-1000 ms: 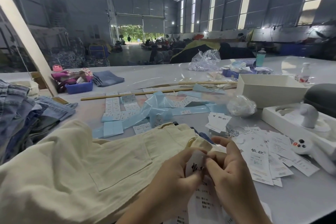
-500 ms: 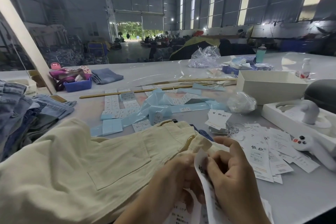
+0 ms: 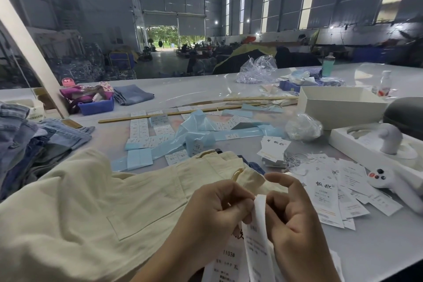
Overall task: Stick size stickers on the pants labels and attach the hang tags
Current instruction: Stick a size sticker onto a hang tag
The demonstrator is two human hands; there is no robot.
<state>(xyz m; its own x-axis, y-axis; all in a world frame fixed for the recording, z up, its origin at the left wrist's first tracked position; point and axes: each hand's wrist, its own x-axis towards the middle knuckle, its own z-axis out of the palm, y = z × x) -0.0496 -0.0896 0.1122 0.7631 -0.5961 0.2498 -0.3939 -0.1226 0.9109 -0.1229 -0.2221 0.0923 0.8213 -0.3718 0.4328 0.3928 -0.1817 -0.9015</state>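
Bare grey table (image 3: 377,249) lies open at the near right edge. Beside it, the left hand (image 3: 212,215) and right hand (image 3: 295,220) both pinch the top of a white hang tag (image 3: 257,236) with curled fingers, over cream pants (image 3: 91,201) filling the near left. Loose tags (image 3: 329,192) spread right; sticker sheets (image 3: 146,133) lie farther back.
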